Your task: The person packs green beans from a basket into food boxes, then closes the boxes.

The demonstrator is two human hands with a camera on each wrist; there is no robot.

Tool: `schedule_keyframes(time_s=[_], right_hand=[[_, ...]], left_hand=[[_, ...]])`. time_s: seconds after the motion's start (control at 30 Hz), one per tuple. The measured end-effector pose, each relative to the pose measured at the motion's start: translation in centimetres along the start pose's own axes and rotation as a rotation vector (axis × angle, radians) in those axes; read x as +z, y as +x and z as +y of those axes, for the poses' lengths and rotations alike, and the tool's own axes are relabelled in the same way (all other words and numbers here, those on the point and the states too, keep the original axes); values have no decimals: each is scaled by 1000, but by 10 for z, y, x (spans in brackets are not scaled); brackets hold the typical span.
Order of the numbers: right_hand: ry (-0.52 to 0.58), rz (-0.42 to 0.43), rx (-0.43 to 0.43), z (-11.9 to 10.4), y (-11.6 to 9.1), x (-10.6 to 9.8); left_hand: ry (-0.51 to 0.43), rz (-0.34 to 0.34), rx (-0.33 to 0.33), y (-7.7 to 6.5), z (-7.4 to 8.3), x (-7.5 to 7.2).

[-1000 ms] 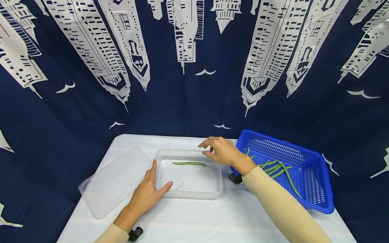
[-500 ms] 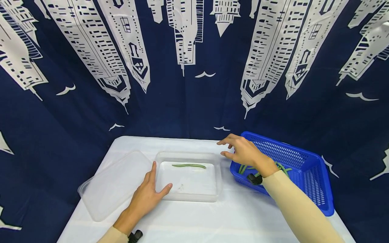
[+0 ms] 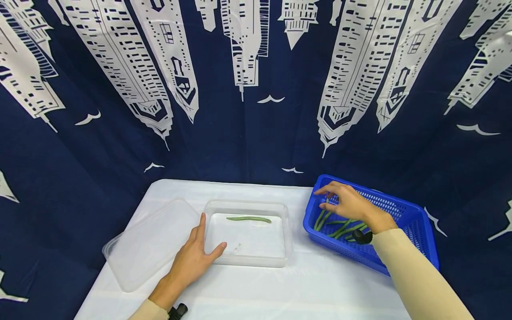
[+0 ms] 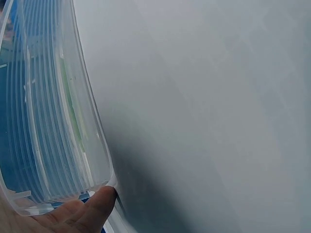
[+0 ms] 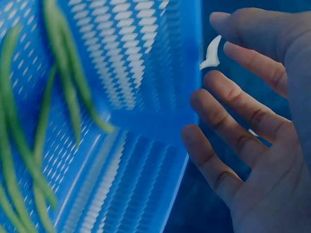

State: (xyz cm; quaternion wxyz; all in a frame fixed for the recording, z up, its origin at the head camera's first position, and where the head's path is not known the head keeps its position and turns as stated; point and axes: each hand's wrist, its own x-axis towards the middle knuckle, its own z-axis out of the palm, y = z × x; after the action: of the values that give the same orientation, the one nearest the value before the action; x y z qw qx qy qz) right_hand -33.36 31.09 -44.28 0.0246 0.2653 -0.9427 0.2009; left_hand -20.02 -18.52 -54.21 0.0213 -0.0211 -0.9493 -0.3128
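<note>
My left hand (image 3: 193, 258) rests against the left side of a clear plastic container (image 3: 248, 261), fingers extended and thumb over the near rim. One green bean (image 3: 249, 218) lies inside that container, toward its far side. Over the blue basket (image 3: 412, 209) hovers my right hand (image 3: 348, 202), its fingers loosely bent and nothing between them. Several green beans (image 5: 63, 58) lie in the basket, below the hand and apart from it; the forearm hides part of the basket in the head view.
A translucent lid (image 3: 150, 246) lies on the white tablecloth (image 3: 312, 284), left of the container. Behind the table hangs a dark blue cloth (image 3: 224, 146) printed with white buildings.
My right hand has moved right, from above the container's right end to over the basket. The left hand, container and bean inside it have stayed in place.
</note>
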Motion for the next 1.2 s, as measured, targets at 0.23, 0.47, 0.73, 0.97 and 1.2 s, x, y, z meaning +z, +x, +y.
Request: schedule_keyframes(time_s=[0.23,0.47,0.73,0.97,1.2], right_hand=[[18,-91,-2,29,-11,2],[61,-218,15,55,-26,2],[78,-348,49,69,-37,-1],[57,-355,35,76,-40,11],[74,-339,64,78,-42,19]], left_hand=[[-3,1,-4,0,-1,1],[1,9,0,0,0,1],[5,16,-6,0,0,2],[0,14,-12,0,0,2],[7,15,-11,0,0,2]])
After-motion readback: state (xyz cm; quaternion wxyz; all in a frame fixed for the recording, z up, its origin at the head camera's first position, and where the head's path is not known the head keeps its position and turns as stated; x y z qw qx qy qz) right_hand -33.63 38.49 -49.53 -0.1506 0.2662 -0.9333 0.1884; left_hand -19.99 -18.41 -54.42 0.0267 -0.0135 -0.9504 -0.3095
